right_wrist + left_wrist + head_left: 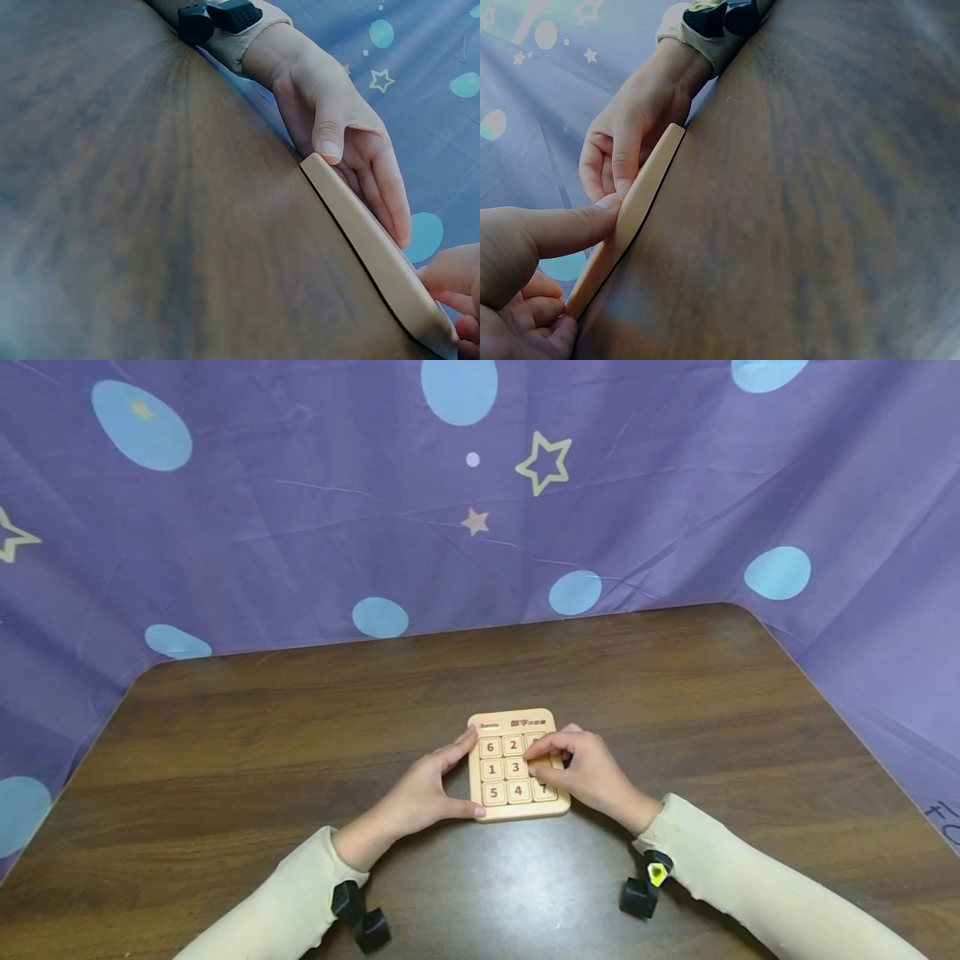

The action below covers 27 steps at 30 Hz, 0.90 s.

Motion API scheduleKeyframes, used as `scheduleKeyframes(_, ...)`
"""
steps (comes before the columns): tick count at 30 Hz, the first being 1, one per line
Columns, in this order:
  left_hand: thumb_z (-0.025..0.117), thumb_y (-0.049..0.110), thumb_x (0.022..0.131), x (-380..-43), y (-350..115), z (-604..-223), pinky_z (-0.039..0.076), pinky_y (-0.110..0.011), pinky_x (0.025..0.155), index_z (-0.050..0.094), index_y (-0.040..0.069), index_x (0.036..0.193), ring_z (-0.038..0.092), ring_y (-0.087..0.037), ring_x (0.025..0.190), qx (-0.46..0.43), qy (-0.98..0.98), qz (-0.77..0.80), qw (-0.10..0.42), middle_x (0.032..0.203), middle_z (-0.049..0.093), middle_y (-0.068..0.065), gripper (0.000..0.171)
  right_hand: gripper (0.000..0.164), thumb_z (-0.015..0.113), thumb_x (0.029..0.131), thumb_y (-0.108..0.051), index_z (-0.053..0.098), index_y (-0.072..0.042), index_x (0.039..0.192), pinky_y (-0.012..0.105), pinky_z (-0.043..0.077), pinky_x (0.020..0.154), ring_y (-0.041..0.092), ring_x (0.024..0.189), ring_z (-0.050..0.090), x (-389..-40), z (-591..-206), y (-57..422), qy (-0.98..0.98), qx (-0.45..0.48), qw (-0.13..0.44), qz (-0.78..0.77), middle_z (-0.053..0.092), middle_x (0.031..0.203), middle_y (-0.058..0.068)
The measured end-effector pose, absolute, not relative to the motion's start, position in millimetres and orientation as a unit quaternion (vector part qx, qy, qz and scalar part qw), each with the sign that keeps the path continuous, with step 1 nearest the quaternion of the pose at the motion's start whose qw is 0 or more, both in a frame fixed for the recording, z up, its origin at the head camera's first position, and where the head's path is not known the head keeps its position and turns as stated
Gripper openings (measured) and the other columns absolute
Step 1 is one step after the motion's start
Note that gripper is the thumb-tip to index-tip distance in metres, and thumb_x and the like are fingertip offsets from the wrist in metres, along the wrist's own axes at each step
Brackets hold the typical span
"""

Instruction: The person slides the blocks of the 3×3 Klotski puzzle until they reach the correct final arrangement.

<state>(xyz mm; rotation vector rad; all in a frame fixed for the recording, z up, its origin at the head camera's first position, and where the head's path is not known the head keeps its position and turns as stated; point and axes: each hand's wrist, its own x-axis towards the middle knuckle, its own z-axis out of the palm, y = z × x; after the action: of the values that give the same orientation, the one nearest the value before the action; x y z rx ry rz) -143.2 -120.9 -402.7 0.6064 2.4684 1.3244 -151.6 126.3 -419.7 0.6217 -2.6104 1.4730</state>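
Observation:
A light wooden sliding number puzzle lies on the table, its tiles in a square grid. Numbers 6, 2, 1, 3, 5, 4 and 7 show. My left hand holds the puzzle's left side, the thumb at the near corner and the fingers farther up the edge. Over the right column is my right hand, its index finger and thumb touching the face beside the 3 tile. Those fingers partly cover the top right tile and hide the middle right spot. The left wrist view shows the puzzle's edge low against the table.
The brown wood-grain table extends around the puzzle. Behind it hangs a purple cloth with blue spots and stars. Black wrist cameras are strapped over both pale sleeves.

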Motion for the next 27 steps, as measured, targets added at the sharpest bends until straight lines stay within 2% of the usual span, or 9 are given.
scheduleKeyframes(10, 0.085, 0.014, 0.065, -143, -121, -402, 0.015, -0.042, 0.115, 0.03, 0.0, 0.145, 0.022, -0.024, 0.141, 0.209, 0.852, 0.461, 0.137, 0.153, 0.026, -0.008, 0.098, 0.018, 0.078, 0.072, -0.008, 0.074, -0.015, 0.089, 0.022, 0.04, 0.062, 0.012, 0.072, 0.049, -153, -419, 127, -0.845, 0.211, 0.041, 0.489, 0.065, 0.08, -0.005)
scheduleKeyframes(19, 0.085, 0.014, 0.065, -143, -120, -402, 0.016, -0.043, 0.115, 0.03, 0.001, 0.145, 0.021, -0.024, 0.141, 0.21, 0.854, 0.457, 0.136, 0.153, 0.025, -0.008, 0.098, 0.028, 0.078, 0.07, -0.007, 0.072, -0.013, 0.097, 0.026, 0.039, 0.063, 0.014, 0.072, 0.046, -162, -420, 139, -0.862, 0.186, 0.058, 0.468, 0.06, 0.08, -0.002)
scheduleKeyframes(27, 0.085, 0.014, 0.065, -143, -121, -402, 0.015, -0.042, 0.115, 0.03, 0.0, 0.145, 0.021, -0.023, 0.141, 0.21, 0.852, 0.46, 0.137, 0.153, 0.024, -0.008, 0.098, 0.031, 0.078, 0.071, -0.007, 0.071, -0.012, 0.1, 0.026, 0.04, 0.065, 0.014, 0.075, 0.047, -164, -419, 139, -0.864, 0.186, 0.058, 0.463, 0.064, 0.085, -0.002)
